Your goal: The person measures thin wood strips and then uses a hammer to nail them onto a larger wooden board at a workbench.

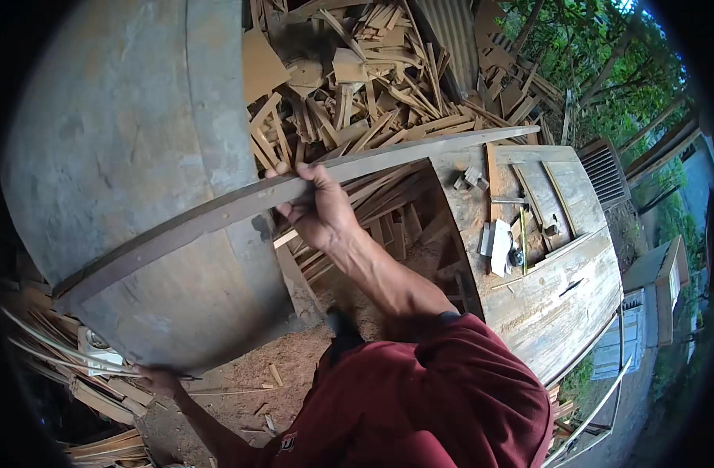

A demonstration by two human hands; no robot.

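Observation:
My right hand (318,207) is closed around a long, narrow wooden plank (181,232), thumb over the top edge and fingers on its far side. The plank slants across a grey, worn tabletop (115,132), and its far end reaches rightward past the gap to the weathered wooden workbench (559,288). Low at the left, by the near edge of the grey top, is my left hand (160,381). A thin dark pointed thing (188,378) juts from its closed fingers, too small to name surely.
Scrap wood (372,93) is heaped behind the plank. On the workbench lie wood blocks (471,179), a hammer (509,200), a white sheet (500,248) and a yellow tape measure (523,242). Wood strips (53,343) stick out at left. Sawdust covers the ground (240,398).

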